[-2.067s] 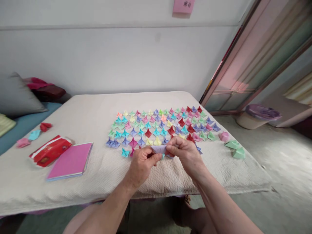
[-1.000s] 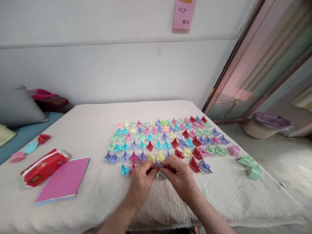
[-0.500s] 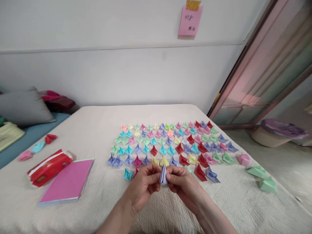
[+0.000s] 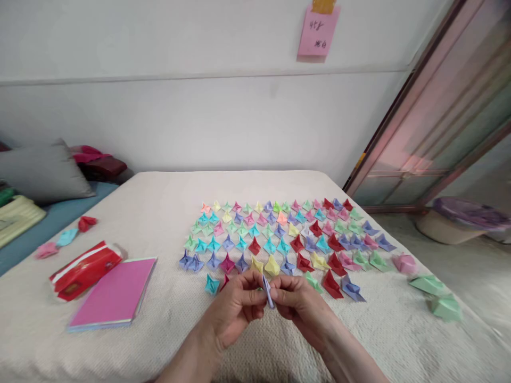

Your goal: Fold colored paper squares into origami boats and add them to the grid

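A small folded lavender paper (image 4: pixel 268 292) is pinched between my two hands, narrow edge towards me. My left hand (image 4: pixel 243 298) grips its left side with thumb and fingers. From the right, my right hand (image 4: pixel 293 297) pinches the same paper. Just beyond my fingers lie rows of small origami boats in many colours, among them a yellow one (image 4: pixel 272 265), a dark red one (image 4: pixel 332 284) and a turquoise one (image 4: pixel 212 284). My left fingers partly hide a magenta one in the nearest row.
To the left, a red packet (image 4: pixel 85 270) overlaps a stack of square paper with pink on top (image 4: pixel 115 295). Three folded pieces, including a red one (image 4: pixel 87 223), lie at the left edge. Pale green pieces (image 4: pixel 446 307) sit at the right edge. A lidded bin (image 4: pixel 451 226) stands on the floor.
The lavender paper has turned between my fingers and now shows a thinner edge. Both hands stay in nearly the same place, and the view has shifted slightly.
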Action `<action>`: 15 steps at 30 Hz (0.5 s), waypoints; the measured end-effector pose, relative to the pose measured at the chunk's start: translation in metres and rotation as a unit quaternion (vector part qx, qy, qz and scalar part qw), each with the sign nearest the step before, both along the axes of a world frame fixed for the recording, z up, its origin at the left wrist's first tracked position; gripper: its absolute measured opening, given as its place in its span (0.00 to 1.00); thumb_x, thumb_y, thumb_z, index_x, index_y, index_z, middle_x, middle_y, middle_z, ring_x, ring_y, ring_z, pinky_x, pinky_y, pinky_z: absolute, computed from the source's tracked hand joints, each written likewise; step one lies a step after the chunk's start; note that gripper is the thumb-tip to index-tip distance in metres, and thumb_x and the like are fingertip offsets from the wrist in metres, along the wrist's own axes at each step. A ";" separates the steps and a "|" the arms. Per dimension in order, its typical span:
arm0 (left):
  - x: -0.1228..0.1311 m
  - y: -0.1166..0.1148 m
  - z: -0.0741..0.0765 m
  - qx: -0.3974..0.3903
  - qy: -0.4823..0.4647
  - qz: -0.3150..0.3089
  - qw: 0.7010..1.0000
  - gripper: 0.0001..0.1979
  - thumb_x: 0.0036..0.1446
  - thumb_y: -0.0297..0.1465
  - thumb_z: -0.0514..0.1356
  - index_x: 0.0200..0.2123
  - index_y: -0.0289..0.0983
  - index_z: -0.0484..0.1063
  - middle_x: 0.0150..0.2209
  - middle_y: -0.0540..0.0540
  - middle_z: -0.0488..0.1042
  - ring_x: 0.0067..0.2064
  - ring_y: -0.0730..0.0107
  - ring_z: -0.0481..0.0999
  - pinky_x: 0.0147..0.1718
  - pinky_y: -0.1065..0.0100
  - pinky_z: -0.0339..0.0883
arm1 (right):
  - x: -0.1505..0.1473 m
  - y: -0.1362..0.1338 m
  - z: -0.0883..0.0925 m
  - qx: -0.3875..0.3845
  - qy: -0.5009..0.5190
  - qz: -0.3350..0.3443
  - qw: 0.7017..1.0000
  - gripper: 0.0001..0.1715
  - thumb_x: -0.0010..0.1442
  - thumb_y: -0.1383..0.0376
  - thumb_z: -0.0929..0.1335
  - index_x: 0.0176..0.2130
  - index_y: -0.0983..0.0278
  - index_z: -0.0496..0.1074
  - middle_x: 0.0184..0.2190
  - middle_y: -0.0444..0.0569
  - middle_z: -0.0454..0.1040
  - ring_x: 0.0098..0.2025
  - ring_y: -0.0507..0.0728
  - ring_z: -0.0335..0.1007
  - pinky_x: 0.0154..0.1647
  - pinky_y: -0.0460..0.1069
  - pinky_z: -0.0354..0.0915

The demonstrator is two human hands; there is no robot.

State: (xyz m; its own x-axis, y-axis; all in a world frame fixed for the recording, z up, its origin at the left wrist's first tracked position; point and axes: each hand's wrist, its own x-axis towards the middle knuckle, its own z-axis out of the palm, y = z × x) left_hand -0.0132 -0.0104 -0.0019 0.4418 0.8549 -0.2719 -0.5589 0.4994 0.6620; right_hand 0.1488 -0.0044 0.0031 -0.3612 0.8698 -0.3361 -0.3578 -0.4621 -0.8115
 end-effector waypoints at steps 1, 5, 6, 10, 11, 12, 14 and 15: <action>-0.001 0.000 0.000 -0.003 -0.003 -0.005 1.000 0.09 0.45 0.22 0.72 0.30 0.32 0.75 0.25 0.52 0.70 0.22 0.83 0.66 0.20 0.79 0.60 | 0.000 0.000 -0.001 -0.004 0.004 0.003 1.000 0.12 0.42 0.63 0.79 0.20 0.67 0.76 0.12 0.37 0.61 0.16 0.44 0.43 0.21 0.48 0.34; -0.002 0.000 0.001 -0.022 -0.027 -0.024 0.999 0.08 0.47 0.22 0.70 0.31 0.32 0.76 0.25 0.51 0.70 0.22 0.82 0.67 0.20 0.79 0.63 | 0.002 0.001 -0.003 -0.021 0.027 0.013 0.999 0.13 0.42 0.62 0.79 0.21 0.67 0.76 0.12 0.37 0.60 0.15 0.44 0.43 0.20 0.47 0.35; -0.002 0.000 0.001 -0.026 -0.032 -0.027 0.999 0.08 0.47 0.22 0.70 0.32 0.31 0.76 0.25 0.51 0.70 0.23 0.81 0.68 0.20 0.79 0.64 | 0.002 0.001 -0.002 -0.025 0.033 0.014 0.999 0.13 0.41 0.62 0.79 0.21 0.67 0.76 0.12 0.37 0.60 0.15 0.44 0.43 0.20 0.47 0.35; -0.002 -0.002 0.000 -0.034 -0.040 -0.034 0.998 0.06 0.49 0.22 0.69 0.32 0.30 0.76 0.24 0.51 0.70 0.23 0.81 0.69 0.21 0.79 0.67 | 0.005 0.002 -0.002 -0.042 0.051 0.011 0.998 0.13 0.41 0.64 0.80 0.20 0.68 0.76 0.12 0.37 0.60 0.15 0.43 0.42 0.19 0.46 0.35; -0.003 -0.002 0.000 -0.038 -0.042 -0.038 0.998 0.06 0.50 0.22 0.68 0.33 0.30 0.76 0.24 0.51 0.69 0.23 0.81 0.69 0.20 0.79 0.67 | 0.006 0.002 -0.002 -0.050 0.057 0.010 0.997 0.14 0.40 0.64 0.80 0.20 0.68 0.76 0.12 0.37 0.60 0.16 0.43 0.42 0.19 0.45 0.35; -0.003 -0.002 0.000 -0.042 -0.044 -0.042 0.997 0.06 0.50 0.22 0.68 0.33 0.31 0.76 0.24 0.51 0.69 0.23 0.81 0.69 0.21 0.79 0.67 | 0.006 0.002 -0.003 -0.059 0.064 0.009 0.996 0.14 0.39 0.63 0.80 0.20 0.68 0.76 0.12 0.37 0.60 0.16 0.43 0.43 0.19 0.45 0.36; -0.005 -0.002 0.000 -0.052 -0.041 -0.051 0.997 0.06 0.51 0.23 0.68 0.33 0.31 0.76 0.24 0.51 0.69 0.23 0.80 0.70 0.20 0.79 0.68 | 0.007 0.003 -0.003 -0.075 0.078 0.004 0.994 0.15 0.37 0.63 0.80 0.21 0.68 0.75 0.14 0.37 0.60 0.16 0.43 0.44 0.19 0.44 0.37; -0.006 -0.002 0.000 -0.055 -0.035 -0.053 0.996 0.06 0.51 0.24 0.69 0.34 0.31 0.76 0.24 0.51 0.70 0.23 0.80 0.70 0.20 0.79 0.68 | 0.008 0.003 -0.004 -0.081 0.082 0.001 0.993 0.15 0.36 0.63 0.80 0.21 0.67 0.75 0.14 0.38 0.61 0.16 0.43 0.46 0.19 0.43 0.38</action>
